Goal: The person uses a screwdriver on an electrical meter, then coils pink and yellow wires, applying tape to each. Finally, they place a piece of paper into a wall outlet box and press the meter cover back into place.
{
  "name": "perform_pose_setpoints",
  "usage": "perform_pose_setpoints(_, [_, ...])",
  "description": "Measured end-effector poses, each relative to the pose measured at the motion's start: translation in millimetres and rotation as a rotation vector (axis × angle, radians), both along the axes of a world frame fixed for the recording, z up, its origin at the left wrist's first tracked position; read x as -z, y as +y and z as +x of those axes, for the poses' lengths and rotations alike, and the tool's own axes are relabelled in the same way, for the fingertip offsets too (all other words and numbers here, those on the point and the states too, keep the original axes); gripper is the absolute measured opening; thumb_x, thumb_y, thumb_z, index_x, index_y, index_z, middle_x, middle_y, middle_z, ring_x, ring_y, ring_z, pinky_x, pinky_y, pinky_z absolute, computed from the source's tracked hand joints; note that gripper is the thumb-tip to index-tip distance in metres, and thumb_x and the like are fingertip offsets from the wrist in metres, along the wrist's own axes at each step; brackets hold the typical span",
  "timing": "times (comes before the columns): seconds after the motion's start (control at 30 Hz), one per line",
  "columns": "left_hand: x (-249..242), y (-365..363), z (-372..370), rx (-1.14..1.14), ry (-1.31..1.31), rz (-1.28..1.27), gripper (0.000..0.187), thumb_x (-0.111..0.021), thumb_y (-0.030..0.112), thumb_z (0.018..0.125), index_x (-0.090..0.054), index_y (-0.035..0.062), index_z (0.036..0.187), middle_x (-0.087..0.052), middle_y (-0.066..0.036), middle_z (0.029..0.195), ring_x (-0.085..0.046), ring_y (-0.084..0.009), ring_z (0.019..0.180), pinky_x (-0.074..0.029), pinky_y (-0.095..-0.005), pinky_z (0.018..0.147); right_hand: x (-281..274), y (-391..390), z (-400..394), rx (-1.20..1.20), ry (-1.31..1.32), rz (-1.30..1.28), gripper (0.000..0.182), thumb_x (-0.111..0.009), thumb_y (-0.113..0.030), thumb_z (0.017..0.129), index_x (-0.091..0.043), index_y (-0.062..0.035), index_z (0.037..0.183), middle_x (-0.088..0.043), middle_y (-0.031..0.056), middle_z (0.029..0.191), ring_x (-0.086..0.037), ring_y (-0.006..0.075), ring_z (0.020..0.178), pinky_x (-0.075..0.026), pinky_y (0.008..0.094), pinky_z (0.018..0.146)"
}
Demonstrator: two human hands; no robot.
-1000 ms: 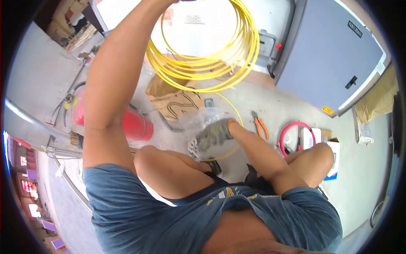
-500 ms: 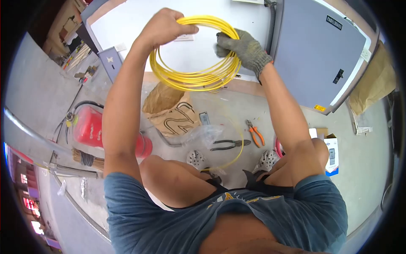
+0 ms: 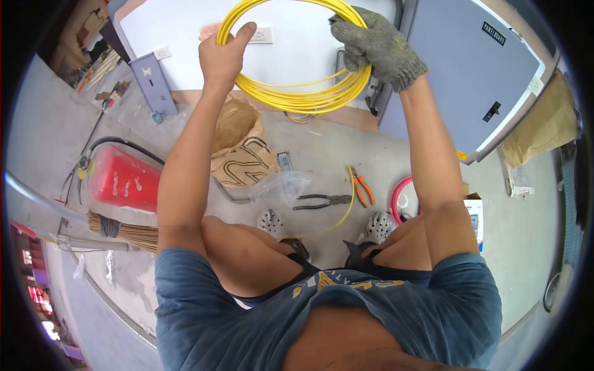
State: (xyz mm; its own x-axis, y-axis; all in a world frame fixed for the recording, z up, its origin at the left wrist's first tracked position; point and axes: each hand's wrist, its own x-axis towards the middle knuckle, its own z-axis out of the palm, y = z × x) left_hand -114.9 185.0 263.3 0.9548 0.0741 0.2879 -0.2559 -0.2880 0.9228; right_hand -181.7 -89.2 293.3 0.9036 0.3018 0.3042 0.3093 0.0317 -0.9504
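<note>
A coil of yellow wire (image 3: pixel 303 101) is held up in front of the white wall, spread between my two hands. My bare left hand (image 3: pixel 224 57) closes round the coil's left side, its thumb pointing up. On the opposite side, my right hand (image 3: pixel 378 51) wears a grey-green knitted glove and wraps round the strands. The top of the coil runs past the upper edge of the view. A loose yellow end hangs below, blurred, near the orange-handled pliers (image 3: pixel 363 187) on the floor. Dark-handled pliers (image 3: pixel 322 201) lie just left of those.
A grey panelboard door (image 3: pixel 461 74) stands at the right. On the floor are a paper bag (image 3: pixel 244 164), a clear plastic bag (image 3: pixel 281 187), a red fire extinguisher (image 3: pixel 124 179), a broom (image 3: pixel 127 232), a pink-rimmed roll (image 3: pixel 405 196) and a box (image 3: pixel 475 216).
My left hand has moved from the coil's top to its left side and turned thumb-up. The gloved right hand and the coil are higher in view.
</note>
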Motion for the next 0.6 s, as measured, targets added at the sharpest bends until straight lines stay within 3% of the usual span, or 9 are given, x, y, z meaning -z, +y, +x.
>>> perform_pose_setpoints(0.07, [-8.3,4.1,11.3,-0.017,0.004,0.061,0.048,-0.082,0.044,0.075,-0.055,0.0061,0.086,-0.057,-0.001,0.069,-0.053,-0.0119,0.054,-0.043,-0.0256,0.049,-22.4,14.2,-18.8,0.158,0.103,-0.131,0.023,-0.065,-0.026,0.087,-0.062,-0.0048,0.08,-0.058,0.0046,0.065,-0.052,0.0132,0.054,-0.045,0.032,0.052])
perform_pose_setpoints(0.13, [-10.9,14.7,19.3,0.236,-0.109,0.434,0.065,-0.083,0.04,0.073,-0.056,-0.0003,0.116,-0.054,-0.007,0.077,-0.057,-0.0158,0.069,-0.05,-0.0358,0.066,-28.2,12.8,-13.7,0.232,0.065,-0.26,0.023,-0.064,-0.027,0.087,-0.062,-0.004,0.085,-0.058,0.007,0.066,-0.053,0.0144,0.055,-0.046,0.0332,0.052])
perform_pose_setpoints(0.27, [-43.8,0.6,-26.1,0.483,-0.395,0.885,0.067,-0.084,0.037,0.071,-0.056,-0.0027,0.117,-0.057,-0.009,0.079,-0.059,-0.0155,0.071,-0.05,-0.0356,0.066,-47.3,26.3,-25.6,0.198,-0.098,-0.821,0.03,-0.061,-0.03,0.089,-0.062,-0.001,0.098,-0.064,0.0146,0.074,-0.061,0.0223,0.062,-0.05,0.0367,0.06])
perform_pose_setpoints(0.3, [-44.7,-11.0,-37.5,0.489,-0.477,0.964,0.068,-0.084,0.036,0.07,-0.056,-0.0033,0.118,-0.058,-0.009,0.08,-0.06,-0.0154,0.072,-0.051,-0.0355,0.066,-32.8,29.2,-17.2,0.175,-0.064,-0.825,0.03,-0.061,-0.03,0.089,-0.062,-0.001,0.098,-0.064,0.0146,0.074,-0.061,0.0223,0.062,-0.05,0.0367,0.06])
perform_pose_setpoints(0.37, [-42.9,-32.0,-49.7,0.476,-0.605,1.053,0.069,-0.084,0.035,0.069,-0.056,-0.0045,0.118,-0.059,-0.01,0.081,-0.061,-0.0153,0.073,-0.051,-0.0354,0.066,-8.9,35.7,5.2,0.068,-0.688,-0.976,0.03,-0.061,-0.03,0.089,-0.064,-0.0018,0.1,-0.068,0.0169,0.086,-0.065,0.0292,0.075,-0.052,0.0394,0.072])
perform_pose_setpoints(0.43, [-42.0,-43.5,-52.0,0.485,-0.608,1.036,0.071,-0.084,0.033,0.068,-0.055,-0.0057,0.119,-0.061,-0.011,0.082,-0.062,-0.0152,0.074,-0.051,-0.0353,0.066,4.3,38.9,9.3,0.119,-0.75,-0.859,0.027,-0.061,-0.028,0.089,-0.067,-0.0029,0.096,-0.069,0.0168,0.094,-0.065,0.0331,0.085,-0.051,0.0408,0.08])
perform_pose_setpoints(0.5, [-50.5,-45.0,-55.2,0.58,-0.359,0.993,0.068,-0.084,0.032,0.068,-0.056,-0.0058,0.118,-0.062,-0.011,0.081,-0.062,-0.014,0.07,-0.051,-0.0329,0.063,12.5,32.4,19.7,-0.123,-0.797,-0.769,0.026,-0.064,-0.027,0.087,-0.068,-0.0048,0.099,-0.069,0.0183,0.098,-0.065,0.0317,0.086,-0.051,0.0389,0.08])
perform_pose_setpoints(0.57, [-55.5,-41.7,-57.9,0.708,0.22,0.959,0.06,-0.083,0.03,0.069,-0.059,-0.0043,0.112,-0.063,-0.008,0.076,-0.06,-0.0105,0.057,-0.049,-0.0257,0.053,14.1,30.2,12.5,-0.112,-0.641,-0.665,0.027,-0.067,-0.028,0.084,-0.069,-0.0048,0.097,-0.07,0.0195,0.096,-0.066,0.0323,0.084,-0.052,0.0385,0.078])
perform_pose_setpoints(0.6, [-34.8,-30.1,-47.1,0.736,0.313,0.726,0.044,-0.079,0.03,0.077,-0.062,-0.0011,0.102,-0.06,-0.002,0.063,-0.053,-0.007,0.045,-0.043,-0.0195,0.043,5.1,32.4,2.6,-0.077,-0.591,-0.781,0.027,-0.068,-0.029,0.083,-0.07,-0.0043,0.095,-0.07,0.0194,0.093,-0.066,0.0318,0.08,-0.052,0.0386,0.075])
